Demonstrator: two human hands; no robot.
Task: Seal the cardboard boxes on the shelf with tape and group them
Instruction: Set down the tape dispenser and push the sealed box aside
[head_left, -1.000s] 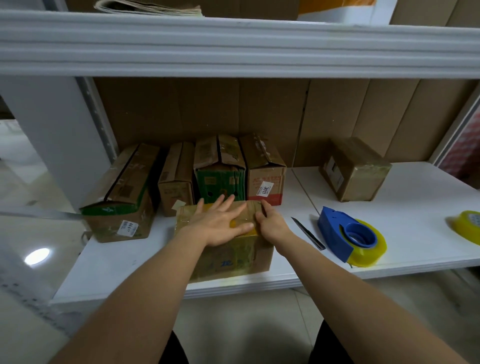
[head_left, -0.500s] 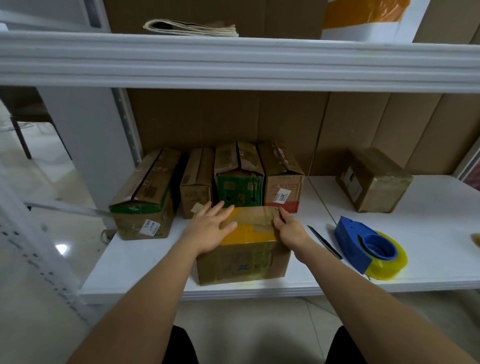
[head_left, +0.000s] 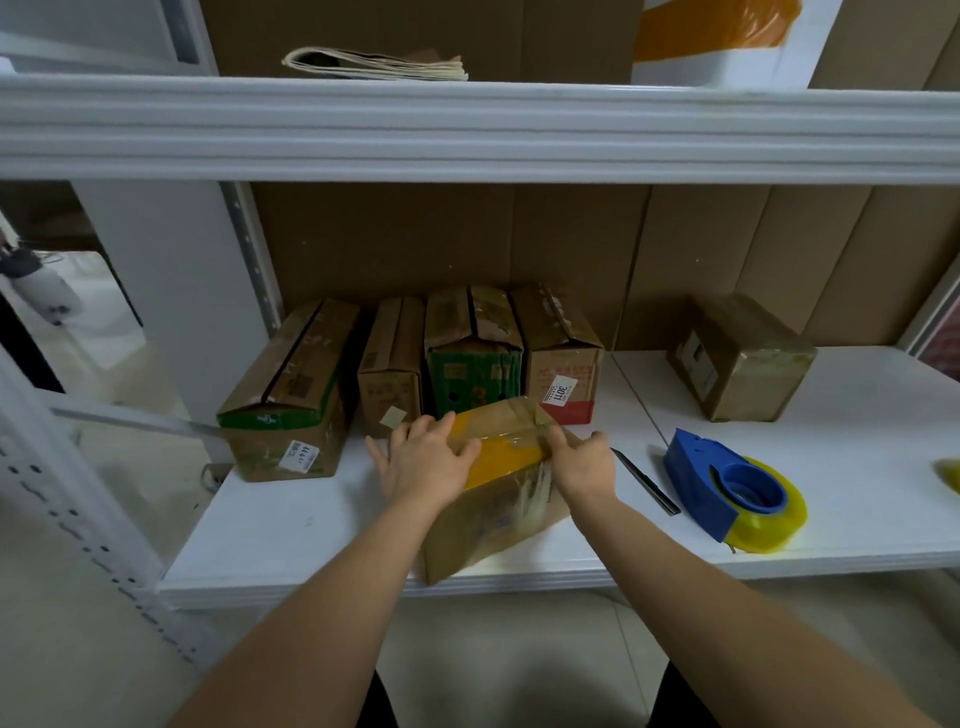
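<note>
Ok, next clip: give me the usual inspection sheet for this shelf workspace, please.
Surface: white shelf, two boards meeting at a seam.
Job's things: box with yellow tape at the front edge, tilted and skewed; four boxes in a row behind it; lone box at the right rear; blue tape dispenser with a yellow roll.
Clutter: dark blade-like tool between box and dispenser; another yellow roll at the frame's right edge.
Grippers: left hand grips the box's left top edge; right hand grips its right end.
Cables: nothing seen.
Surroundings: cardboard backing; folded papers on the upper shelf.
</note>
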